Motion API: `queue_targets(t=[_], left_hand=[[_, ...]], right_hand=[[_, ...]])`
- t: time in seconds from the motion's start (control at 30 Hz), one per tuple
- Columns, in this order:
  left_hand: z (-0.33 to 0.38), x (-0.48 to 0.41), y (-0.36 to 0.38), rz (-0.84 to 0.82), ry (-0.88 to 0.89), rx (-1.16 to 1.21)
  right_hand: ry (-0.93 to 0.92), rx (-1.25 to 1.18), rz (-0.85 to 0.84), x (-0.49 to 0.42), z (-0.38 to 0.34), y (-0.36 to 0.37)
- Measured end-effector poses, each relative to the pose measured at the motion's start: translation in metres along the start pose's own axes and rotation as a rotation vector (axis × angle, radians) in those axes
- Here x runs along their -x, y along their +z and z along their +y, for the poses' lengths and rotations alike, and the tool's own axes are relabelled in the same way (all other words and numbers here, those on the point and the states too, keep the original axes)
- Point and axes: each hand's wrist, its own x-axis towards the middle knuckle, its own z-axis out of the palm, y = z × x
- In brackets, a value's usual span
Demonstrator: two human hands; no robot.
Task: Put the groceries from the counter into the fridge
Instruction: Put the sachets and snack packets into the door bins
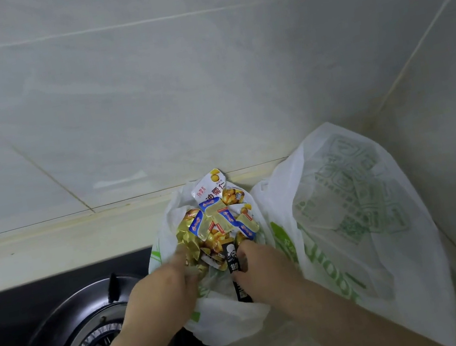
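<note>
Groceries (220, 220): loose snack packets heaped in the open small bag (231, 321), which sits on the counter (52, 252) just right of the burner (92, 343). None in the fridge yet; fridge not in view.

Left hand (162, 294): reaching into the bag mouth on the side nearest the burner, one finger stretched onto the gold packets (188, 240). Blurred, so I cannot tell whether it grips anything.

Right hand (265, 270): on the bag side away from the burner, thumb and fingers pinched round the black stick packet (233, 260), which stands half out of the heap.

Larger bag (364, 209): farther right of the burner, slumped in the wall corner, contents hidden.

Step in hand, as I judge it: gathering or sorting packets before carrying.

- Packets are small, slick and many; handfuls would likely spill. Better to close the bag mouth and lift it whole.
- If sorting, draw the stick packet straight up so the heap does not slide out.
- Thin film could snag on the burner's pan support; lift up and away from the burner.
- Support the bag from beneath.
</note>
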Motion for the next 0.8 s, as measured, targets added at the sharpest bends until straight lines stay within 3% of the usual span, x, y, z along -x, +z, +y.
queue_targets(t=[0.23,0.43,0.8], left_hand=[[-0.001,-0.034,-0.010,-0.041,-0.265,0.004],[-0.006,-0.044,-0.010,-0.136,-0.385,0.021],[0.002,-0.035,-0.005,-0.031,-0.237,0.022]], right_hand=[[0.073,-0.181,0.000,-0.012,0.004,0.012],[0.060,-0.187,-0.021,-0.018,0.005,0.018],[0.106,-0.454,-0.019,-0.017,0.005,0.013]])
